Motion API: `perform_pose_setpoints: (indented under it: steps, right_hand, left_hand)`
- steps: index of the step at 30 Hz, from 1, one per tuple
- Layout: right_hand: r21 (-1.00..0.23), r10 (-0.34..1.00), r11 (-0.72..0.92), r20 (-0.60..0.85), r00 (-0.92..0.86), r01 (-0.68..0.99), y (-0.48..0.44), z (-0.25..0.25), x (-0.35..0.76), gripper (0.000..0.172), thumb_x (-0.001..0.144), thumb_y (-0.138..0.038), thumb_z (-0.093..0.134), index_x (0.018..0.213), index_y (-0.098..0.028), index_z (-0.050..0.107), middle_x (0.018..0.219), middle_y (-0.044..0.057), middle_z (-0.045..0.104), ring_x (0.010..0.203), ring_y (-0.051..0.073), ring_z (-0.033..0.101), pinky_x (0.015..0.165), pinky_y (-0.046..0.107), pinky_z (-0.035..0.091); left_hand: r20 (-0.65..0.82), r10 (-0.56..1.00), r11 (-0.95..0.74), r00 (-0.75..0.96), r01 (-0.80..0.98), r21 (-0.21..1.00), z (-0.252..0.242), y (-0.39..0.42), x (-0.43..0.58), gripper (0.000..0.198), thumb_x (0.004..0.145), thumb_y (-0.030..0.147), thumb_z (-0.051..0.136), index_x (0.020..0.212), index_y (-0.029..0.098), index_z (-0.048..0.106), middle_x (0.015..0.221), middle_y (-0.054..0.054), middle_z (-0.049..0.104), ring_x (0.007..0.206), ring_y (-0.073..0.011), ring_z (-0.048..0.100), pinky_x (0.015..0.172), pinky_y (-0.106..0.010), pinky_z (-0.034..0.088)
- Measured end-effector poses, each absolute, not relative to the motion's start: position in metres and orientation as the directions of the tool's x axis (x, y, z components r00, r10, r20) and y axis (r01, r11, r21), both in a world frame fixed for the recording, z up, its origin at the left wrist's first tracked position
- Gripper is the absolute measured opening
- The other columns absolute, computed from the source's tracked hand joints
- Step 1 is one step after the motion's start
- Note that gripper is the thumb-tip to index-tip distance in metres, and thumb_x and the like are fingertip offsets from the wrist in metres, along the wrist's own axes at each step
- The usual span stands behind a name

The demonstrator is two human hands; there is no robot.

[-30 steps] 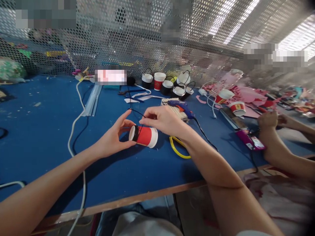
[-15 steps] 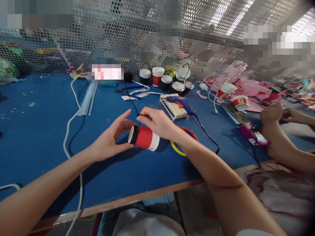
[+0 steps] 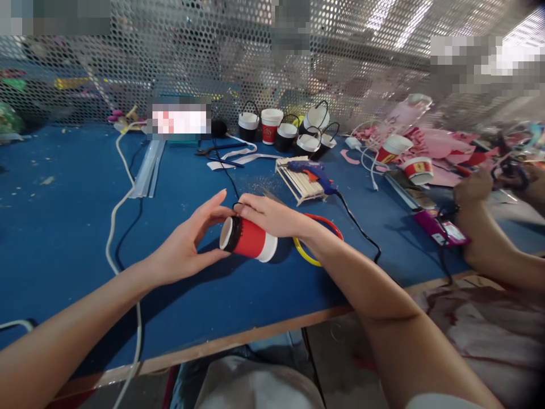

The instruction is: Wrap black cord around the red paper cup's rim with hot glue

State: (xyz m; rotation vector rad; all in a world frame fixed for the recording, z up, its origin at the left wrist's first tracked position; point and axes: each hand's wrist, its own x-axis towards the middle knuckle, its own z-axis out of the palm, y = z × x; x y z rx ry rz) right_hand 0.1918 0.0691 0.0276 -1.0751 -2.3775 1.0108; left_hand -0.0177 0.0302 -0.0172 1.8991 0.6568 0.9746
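Observation:
A red and white paper cup [image 3: 249, 238] lies tilted on its side above the blue table, its mouth facing left. Black cord [image 3: 230, 236] is wound in a band round its rim end. My left hand [image 3: 183, 244] steadies the rim between thumb below and fingers above. At the top of the band, my right hand [image 3: 270, 215] is closed in a pinch on the cord, resting over the cup's upper side. From there the cord's tail [image 3: 229, 177] runs back to a dark ball of cord [image 3: 219, 129]. The right fingertips are partly hidden.
Behind stand several paper cups [image 3: 286, 136], most with black bands and looped handles. A blue glue gun [image 3: 313, 172] lies on a stick rack [image 3: 298, 184]. Pliers [image 3: 213, 150], clear glue sticks [image 3: 149, 170] and a white cable [image 3: 113, 227] lie about. A co-worker's hands [image 3: 472, 187] are at right.
My right hand has lowered onto the cup, drawing the cord down against the rim band. My left hand keeps its hold. The co-worker's hands now hold dark-handled scissors.

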Motion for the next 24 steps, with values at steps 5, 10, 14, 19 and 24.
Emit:
perform_pose_setpoints:
  steps: [5, 10, 14, 19, 24]
  right_hand:
    - [-0.712, 0.799, 0.427, 0.008, -0.601, 0.558, 0.067, 0.026, 0.189, 0.02, 0.095, -0.031, 0.033, 0.081, -0.019, 0.041, 0.075, 0.0, 0.051, 0.07, 0.012, 0.049, 0.065, 0.026, 0.035]
    - [-0.71, 0.812, 0.4, -0.019, -0.583, 0.58, 0.066, 0.023, 0.188, 0.022, 0.096, -0.032, 0.033, 0.081, -0.019, 0.042, 0.076, 0.0, 0.051, 0.07, 0.011, 0.049, 0.064, 0.026, 0.034]
    - [-0.694, 0.815, 0.413, -0.007, -0.579, 0.589, 0.066, 0.021, 0.189, 0.021, 0.096, -0.032, 0.033, 0.082, -0.019, 0.041, 0.077, 0.0, 0.052, 0.07, 0.012, 0.049, 0.064, 0.026, 0.034]
    - [-0.682, 0.818, 0.428, 0.013, -0.575, 0.593, 0.067, 0.017, 0.189, 0.02, 0.095, -0.033, 0.033, 0.083, -0.019, 0.04, 0.075, 0.0, 0.053, 0.069, 0.012, 0.05, 0.063, 0.026, 0.034]
    - [-0.685, 0.832, 0.439, 0.067, -0.551, 0.581, 0.067, 0.016, 0.189, 0.021, 0.095, -0.034, 0.034, 0.081, -0.02, 0.039, 0.072, -0.001, 0.052, 0.066, 0.011, 0.048, 0.061, 0.025, 0.032]
  left_hand:
    - [0.31, 0.76, -0.464, 0.572, 0.143, 0.874, -0.016, 0.034, -0.021, 0.086, 0.077, 0.018, 0.069, 0.144, 0.039, 0.021, 0.135, -0.005, 0.049, 0.127, -0.0269, 0.045, 0.113, -0.048, 0.031]
    - [0.28, 0.761, -0.464, 0.585, 0.19, 0.865, -0.016, 0.037, -0.023, 0.083, 0.077, 0.022, 0.07, 0.144, 0.037, 0.024, 0.133, -0.006, 0.051, 0.122, -0.0271, 0.05, 0.108, -0.046, 0.038]
    - [0.249, 0.778, -0.441, 0.576, 0.22, 0.87, -0.018, 0.037, -0.023, 0.08, 0.077, 0.024, 0.07, 0.143, 0.036, 0.027, 0.134, -0.008, 0.051, 0.108, -0.0266, 0.06, 0.096, -0.044, 0.05]
    - [0.258, 0.768, -0.473, 0.586, 0.248, 0.845, -0.018, 0.037, -0.022, 0.069, 0.078, 0.028, 0.069, 0.139, 0.032, 0.037, 0.137, -0.009, 0.049, 0.1, -0.0244, 0.064, 0.087, -0.04, 0.055]
    - [0.274, 0.76, -0.512, 0.59, 0.284, 0.81, -0.016, 0.035, -0.021, 0.071, 0.079, 0.027, 0.067, 0.141, 0.031, 0.033, 0.134, -0.01, 0.05, 0.102, -0.0218, 0.062, 0.089, -0.038, 0.054]
